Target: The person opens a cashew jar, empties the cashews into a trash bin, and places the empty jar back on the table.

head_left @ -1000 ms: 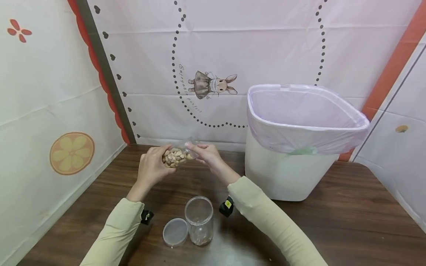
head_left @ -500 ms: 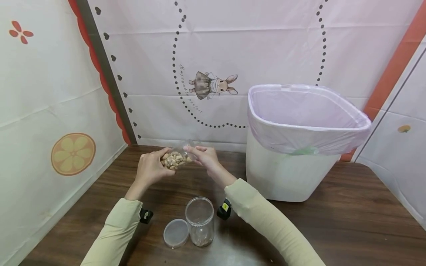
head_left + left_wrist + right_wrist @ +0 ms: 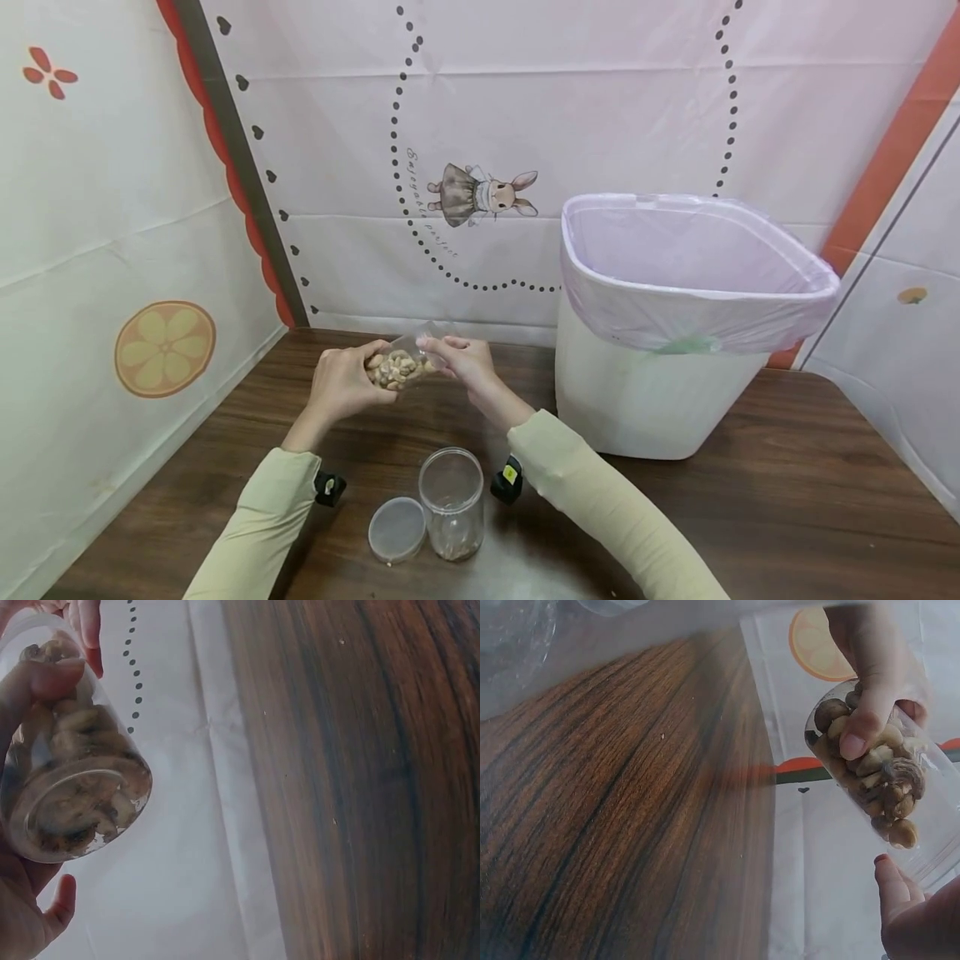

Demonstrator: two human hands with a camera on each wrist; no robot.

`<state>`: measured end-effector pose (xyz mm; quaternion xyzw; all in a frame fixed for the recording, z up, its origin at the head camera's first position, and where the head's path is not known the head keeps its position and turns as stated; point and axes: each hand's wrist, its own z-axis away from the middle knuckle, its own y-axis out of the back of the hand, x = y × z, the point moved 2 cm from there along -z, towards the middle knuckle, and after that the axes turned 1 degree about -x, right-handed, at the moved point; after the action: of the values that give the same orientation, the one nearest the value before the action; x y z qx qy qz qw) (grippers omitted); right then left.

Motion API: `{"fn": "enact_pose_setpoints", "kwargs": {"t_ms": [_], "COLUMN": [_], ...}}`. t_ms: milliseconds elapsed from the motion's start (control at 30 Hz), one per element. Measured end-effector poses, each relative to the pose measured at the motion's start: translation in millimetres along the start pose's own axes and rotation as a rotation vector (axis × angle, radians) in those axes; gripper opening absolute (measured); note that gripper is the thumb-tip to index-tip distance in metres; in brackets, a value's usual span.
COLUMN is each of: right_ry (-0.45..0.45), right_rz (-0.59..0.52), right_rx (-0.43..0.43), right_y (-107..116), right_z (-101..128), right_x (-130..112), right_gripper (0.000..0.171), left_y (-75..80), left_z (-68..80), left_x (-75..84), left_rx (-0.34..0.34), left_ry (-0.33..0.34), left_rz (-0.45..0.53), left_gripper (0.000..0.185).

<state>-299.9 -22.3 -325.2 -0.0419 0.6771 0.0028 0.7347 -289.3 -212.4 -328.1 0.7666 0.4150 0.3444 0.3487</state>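
Note:
A clear plastic cup of nuts (image 3: 397, 365) is held above the far part of the wooden table (image 3: 787, 500). My left hand (image 3: 341, 385) grips its lower part; the cup (image 3: 71, 780) shows its round base in the left wrist view, thumb across its side. My right hand (image 3: 465, 360) pinches the cup's open end, and in the right wrist view the cup (image 3: 885, 780) lies tilted with a fingertip (image 3: 859, 739) on it. Nearer to me an open clear jar (image 3: 452, 504) stands upright beside its lid (image 3: 395, 528).
A white bin with a lilac liner (image 3: 675, 325) stands on the table to the right of the hands. Patterned white sheets close the back and left sides. Dark wood tabletop shows on the right and in front of the bin.
Both hands with the cup have sunk slightly toward the table and shifted a little to the right; the grip looks the same.

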Motion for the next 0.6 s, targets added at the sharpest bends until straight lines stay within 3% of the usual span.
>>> {"fn": "enact_pose_setpoints", "kwargs": {"t_ms": [333,467,600], "right_ry": [0.057,0.095,0.038], "right_rz": [0.037,0.049,-0.036], "right_rx": [0.008,-0.006,-0.039], "right_y": [0,-1,-2], "right_z": [1,1,2], "right_x": [1,-4,-9], "right_gripper": [0.063,0.067,0.072], "left_y": [0.5,3.7,6.8], "left_z": [-0.1,-0.6,0.1], "left_x": [0.3,5.5,9.1], "left_rx": [-0.031,0.032,0.134], "left_ry": [-0.008,-0.042,-0.095], "left_rz": [0.006,-0.015,-0.061], "left_gripper": [0.069,0.072,0.077]}}
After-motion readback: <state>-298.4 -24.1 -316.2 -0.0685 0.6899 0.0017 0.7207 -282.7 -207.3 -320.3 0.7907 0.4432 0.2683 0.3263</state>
